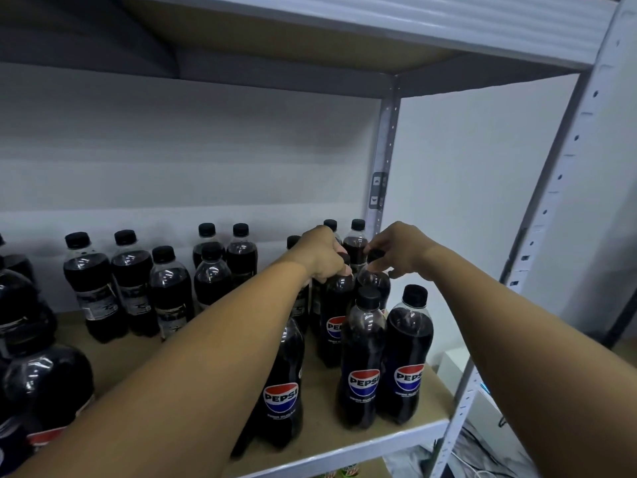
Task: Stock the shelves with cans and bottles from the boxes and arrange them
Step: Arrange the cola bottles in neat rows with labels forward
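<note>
Both arms reach in from the bottom of the frame toward the right-centre of a shelf (344, 439) of tan board edged in pale grey metal. The left hand (322, 255) is curled over the top of a dark cola bottle (336, 322) with a Pepsi label, its grip clenched round the cap and neck so that the cap is hidden. Just to its right, the right hand (401, 250) pinches the black cap of a neighbouring bottle (374, 281) between thumb and fingertips — the two hands nearly touch.

In front of these, toward the lower right of the frame, two more Pepsi bottles (406, 360) stand upright side by side near the shelf's front edge, and another (284, 391) stands partly behind the left forearm. Across the middle left, a row of similar black-capped bottles (132, 284) stands near the white back wall, their labels turned away. Larger dark bottles (41, 377) crowd the lower left corner, blurred. At the right a perforated metal upright (565, 167) rises to the upper shelf (379, 19).
</note>
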The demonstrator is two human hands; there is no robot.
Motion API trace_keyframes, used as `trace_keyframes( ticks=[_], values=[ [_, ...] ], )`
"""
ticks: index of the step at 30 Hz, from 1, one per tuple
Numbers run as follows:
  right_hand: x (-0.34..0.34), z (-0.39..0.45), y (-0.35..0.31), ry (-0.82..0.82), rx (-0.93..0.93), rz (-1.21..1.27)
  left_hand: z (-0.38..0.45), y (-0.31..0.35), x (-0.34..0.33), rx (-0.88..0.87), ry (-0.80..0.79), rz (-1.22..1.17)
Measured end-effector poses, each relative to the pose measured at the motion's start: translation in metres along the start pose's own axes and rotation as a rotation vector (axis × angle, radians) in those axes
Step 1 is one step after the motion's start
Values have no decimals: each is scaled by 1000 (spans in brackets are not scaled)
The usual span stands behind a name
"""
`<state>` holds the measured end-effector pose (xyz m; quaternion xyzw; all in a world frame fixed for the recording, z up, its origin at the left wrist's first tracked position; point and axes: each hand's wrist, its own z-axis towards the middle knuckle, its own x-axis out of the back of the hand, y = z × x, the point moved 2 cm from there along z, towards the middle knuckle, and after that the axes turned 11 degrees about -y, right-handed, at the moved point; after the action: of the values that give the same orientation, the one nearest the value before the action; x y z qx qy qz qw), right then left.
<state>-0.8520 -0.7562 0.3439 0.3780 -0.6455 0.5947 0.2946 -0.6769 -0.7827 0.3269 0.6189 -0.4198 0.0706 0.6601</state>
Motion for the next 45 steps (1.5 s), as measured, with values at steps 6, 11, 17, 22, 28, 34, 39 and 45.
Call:
trace_keyframes(
  ticks=[6,11,17,22,28,34,39,45],
  values=[
    [2,1,0,-8,-3,-19,7,0,-1,19,-36,-17],
    [5,-3,1,-9,-24,-38,11,1,-5,32,-45,-66],
    [6,-3,1,-5,-27,-92,13,2,-6,39,-85,-70],
    [5,-3,-1,25,-40,-107,11,1,-6,28,-69,-53],
    [4,-6,1,52,-47,-134,8,5,-8,-16,-49,91],
    [1,-6,0,76,-60,-158,1,1,-3,-26,-54,128],
    [4,-6,-23,201,8,-118,-19,-10,29,-84,92,73],
    [-14,4,-85,279,155,-31,-56,-45,103,-26,354,-7]
  ],
)
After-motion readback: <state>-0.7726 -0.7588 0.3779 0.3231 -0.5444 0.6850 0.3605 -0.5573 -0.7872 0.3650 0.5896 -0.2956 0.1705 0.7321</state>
